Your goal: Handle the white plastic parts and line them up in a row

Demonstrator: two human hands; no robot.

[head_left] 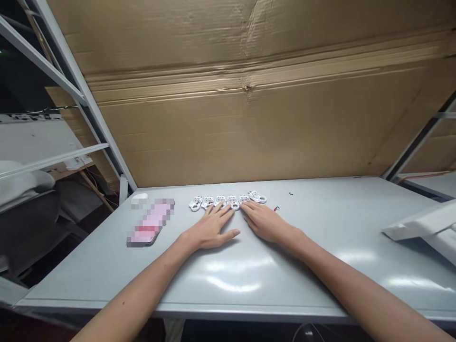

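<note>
Several small white parts, each with a ring-shaped end, form a row on the grey table; one white part (195,204) is at the row's left end and another white part (257,196) lies tilted at its right end. My left hand (213,228) rests on the tabletop with fingers spread, its fingertips at the middle parts of the row. Beside it, my right hand (261,219) lies palm down, fingertips at the parts on the right; its fingers are extended and nothing shows in them.
A pink, pixelated flat object (153,223) lies on the left of the table (285,289), near a small white object (141,196). Tiny red and black bits (277,209) are right of the row. White foam-like pieces (423,223) sit far right. Cardboard (249,133) stands behind.
</note>
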